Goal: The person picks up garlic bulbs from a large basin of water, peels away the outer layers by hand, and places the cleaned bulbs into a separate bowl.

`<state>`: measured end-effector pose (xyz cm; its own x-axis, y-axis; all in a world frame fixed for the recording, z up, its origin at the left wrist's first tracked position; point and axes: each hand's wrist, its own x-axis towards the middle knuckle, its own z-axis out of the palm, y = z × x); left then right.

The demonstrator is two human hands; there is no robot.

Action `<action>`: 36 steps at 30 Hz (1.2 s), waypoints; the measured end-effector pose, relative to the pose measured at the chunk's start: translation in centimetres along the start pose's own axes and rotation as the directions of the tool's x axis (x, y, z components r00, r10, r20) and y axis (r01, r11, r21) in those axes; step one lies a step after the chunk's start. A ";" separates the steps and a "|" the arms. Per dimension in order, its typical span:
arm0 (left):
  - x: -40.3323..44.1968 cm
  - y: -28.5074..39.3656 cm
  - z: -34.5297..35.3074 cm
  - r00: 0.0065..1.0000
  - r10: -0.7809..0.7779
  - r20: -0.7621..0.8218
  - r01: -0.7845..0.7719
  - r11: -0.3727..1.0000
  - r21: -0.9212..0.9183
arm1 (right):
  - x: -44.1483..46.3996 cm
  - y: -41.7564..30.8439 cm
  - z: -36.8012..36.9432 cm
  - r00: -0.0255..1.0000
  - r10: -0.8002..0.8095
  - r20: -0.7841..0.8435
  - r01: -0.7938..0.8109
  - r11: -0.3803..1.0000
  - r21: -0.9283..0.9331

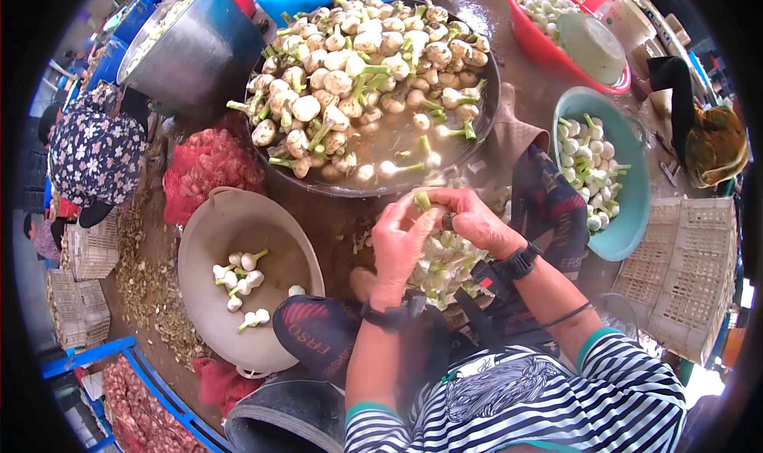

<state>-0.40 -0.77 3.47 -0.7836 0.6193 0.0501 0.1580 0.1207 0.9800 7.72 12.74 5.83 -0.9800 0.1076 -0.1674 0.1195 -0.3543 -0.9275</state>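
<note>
Clock centred on the hands. 12 o'clock: dark basin (pixel 494 95), heaped with soil-stained bulbs (pixel 342 79) in murky water; bulk of the work left, I judge. 8 o'clock: grey basin (pixel 274 234), only a few white bulbs (pixel 253 278). Near 3: teal basin (pixel 633 207), many whiter ones, apparently done. 6: peelings (pixel 445 266). Left hand (pixel 395 242) pinches one green-stemmed bulb (pixel 423 201); right hand (pixel 479 221) curled against it, grip unclear.
</note>
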 end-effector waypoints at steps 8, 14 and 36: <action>0.0 -2.7 -0.4 0.963 -0.262 0.068 0.269 0.898 -0.348 | -0.2 0.4 -0.4 0.998 0.017 -0.055 -0.017 1.000 0.009; -0.1 -1.7 -0.4 0.869 -0.494 0.035 0.371 0.603 -0.707 | 1.0 3.9 -0.4 0.986 -0.165 -0.038 0.169 0.950 0.263; -1.3 -0.4 0.1 0.927 -0.273 0.256 0.338 0.905 -0.258 | -1.3 1.6 -0.6 0.938 -0.337 -0.080 0.277 0.869 -0.410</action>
<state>0.65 -1.55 3.03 -0.6161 0.7396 -0.2707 -0.2766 0.1187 0.9536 9.31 12.55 4.37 -0.9468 0.2950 0.1283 -0.1019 0.1031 -0.9894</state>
